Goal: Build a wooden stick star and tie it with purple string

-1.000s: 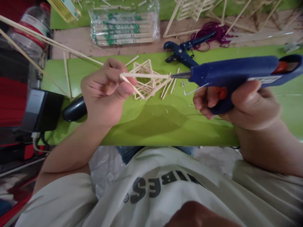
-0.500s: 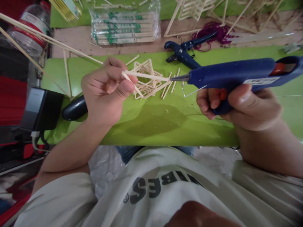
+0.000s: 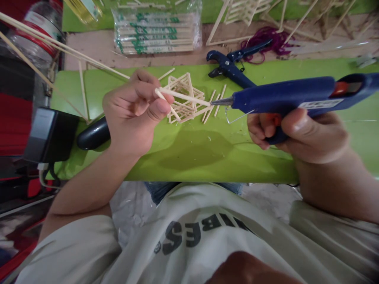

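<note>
Between thumb and fingers, my left hand [image 3: 134,110] pinches joined wooden sticks [image 3: 186,96] at one corner. My right hand [image 3: 310,132] is wrapped round the handle of a blue glue gun [image 3: 284,94], fingers at its orange trigger. The gun's metal nozzle [image 3: 222,101] points left and meets the far end of the held sticks, or is very close to it. Behind them on the green surface lies a heap of joined stick frames [image 3: 185,81]. A few short loose sticks [image 3: 219,103] are beside it, under the nozzle.
A dark blue hand cutter [image 3: 229,67] lies behind the glue gun. At the back are a plastic pack of chopsticks [image 3: 156,37], purple string [image 3: 272,41] and larger stick frames [image 3: 245,12]. A black box with a cable [image 3: 47,134] and long sticks [image 3: 68,49] are on the left.
The glue gun has moved slightly left and down, its nozzle now at the tip of the held sticks. My left hand has hardly shifted and keeps its pinch.
</note>
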Available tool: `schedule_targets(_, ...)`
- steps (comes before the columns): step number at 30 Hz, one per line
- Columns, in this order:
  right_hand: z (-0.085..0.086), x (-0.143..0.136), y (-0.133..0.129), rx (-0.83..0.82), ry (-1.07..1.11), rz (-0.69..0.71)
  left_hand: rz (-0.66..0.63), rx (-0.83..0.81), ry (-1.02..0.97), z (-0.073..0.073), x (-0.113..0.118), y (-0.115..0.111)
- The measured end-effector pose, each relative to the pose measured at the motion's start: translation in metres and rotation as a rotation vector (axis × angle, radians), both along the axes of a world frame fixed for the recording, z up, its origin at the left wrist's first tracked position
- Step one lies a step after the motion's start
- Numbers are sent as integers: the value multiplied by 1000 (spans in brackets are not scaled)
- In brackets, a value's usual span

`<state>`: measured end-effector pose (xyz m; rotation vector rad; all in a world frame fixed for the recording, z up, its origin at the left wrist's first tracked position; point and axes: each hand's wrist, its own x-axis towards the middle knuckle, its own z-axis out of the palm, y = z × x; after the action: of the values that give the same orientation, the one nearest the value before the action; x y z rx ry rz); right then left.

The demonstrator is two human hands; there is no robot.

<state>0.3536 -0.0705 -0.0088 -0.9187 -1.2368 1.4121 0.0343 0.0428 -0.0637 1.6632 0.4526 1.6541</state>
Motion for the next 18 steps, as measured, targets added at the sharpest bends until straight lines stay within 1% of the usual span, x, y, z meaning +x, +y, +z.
schedule_targets(3, 0, 0, 0, -14, 1, -17, -17, 55, -23, 2, 0, -1)
schedule_targets(6, 0, 0, 0, -15, -4, -12, -20, 30, -14, 2, -1, 0)
schedule_targets(11, -1, 1, -1, -15, -4, -20, -60, 73, -12, -5, -5, 6)
schedule_targets(14, -1, 1, -2, -21, -13, -26, -68, 71, -18, -8, -6, 9)
schedule_targets(16, 0, 1, -1, -13, 2, -31, -63, 60, -7, -7, -6, 7)
schedule_targets(18, 2, -1, -1, 2, 12, -40, -32, 13, 22, -3, -6, 2)
